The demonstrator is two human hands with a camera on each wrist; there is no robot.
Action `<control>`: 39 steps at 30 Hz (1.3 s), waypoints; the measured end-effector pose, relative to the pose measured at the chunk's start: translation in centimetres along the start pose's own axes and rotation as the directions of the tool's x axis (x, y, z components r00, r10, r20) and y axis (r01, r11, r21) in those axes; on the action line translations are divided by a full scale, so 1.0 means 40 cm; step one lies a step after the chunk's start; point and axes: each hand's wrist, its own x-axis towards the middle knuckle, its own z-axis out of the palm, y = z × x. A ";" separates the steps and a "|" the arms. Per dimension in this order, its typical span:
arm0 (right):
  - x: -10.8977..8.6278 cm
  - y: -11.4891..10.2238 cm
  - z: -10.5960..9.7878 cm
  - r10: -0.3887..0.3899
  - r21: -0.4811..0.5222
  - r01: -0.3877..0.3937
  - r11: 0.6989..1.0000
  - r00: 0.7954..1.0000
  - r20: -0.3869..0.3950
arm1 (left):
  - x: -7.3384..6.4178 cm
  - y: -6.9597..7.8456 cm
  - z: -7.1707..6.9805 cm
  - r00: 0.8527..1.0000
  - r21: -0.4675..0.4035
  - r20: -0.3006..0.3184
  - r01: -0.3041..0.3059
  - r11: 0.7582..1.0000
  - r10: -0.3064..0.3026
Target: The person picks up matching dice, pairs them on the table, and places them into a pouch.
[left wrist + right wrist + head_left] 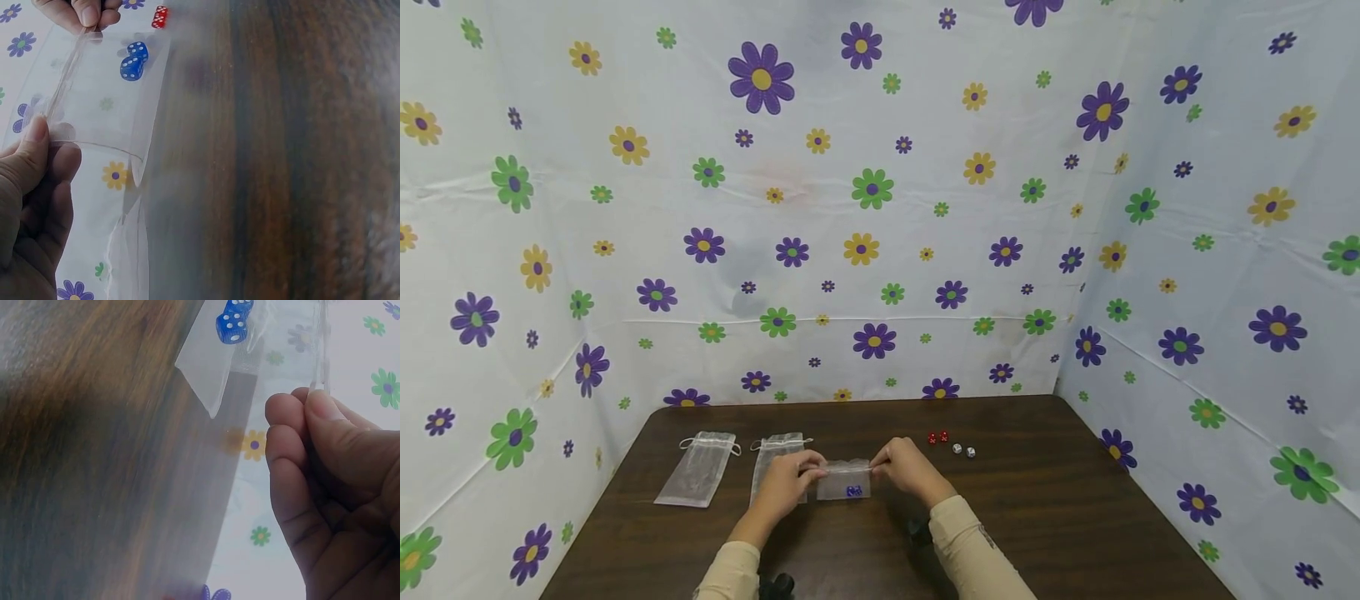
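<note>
Fingers of both hands pinch a translucent pouch; flat pouches lie left, red dice right.

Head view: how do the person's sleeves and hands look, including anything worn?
The left sleeve and right sleeve are pale beige and reach towards the wrists; the right has a small dark marking. The left hand and right hand show no gloves or rings. Dark objects below both wrists are too unclear to identify.
</note>
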 end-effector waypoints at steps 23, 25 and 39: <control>-0.013 0.034 -0.013 0.048 0.229 -0.051 0.972 0.999 0.017 | -0.004 -0.005 -0.028 0.972 -0.209 0.098 0.232 0.950 -0.216; -0.012 0.039 -0.011 0.059 0.266 -0.064 0.962 0.998 0.027 | -0.005 -0.009 -0.029 0.968 -0.223 0.101 0.246 0.943 -0.228; -0.010 0.051 -0.009 0.078 0.450 -0.097 0.888 0.995 0.061 | -0.004 -0.007 -0.043 0.935 -0.322 0.052 0.349 0.880 -0.352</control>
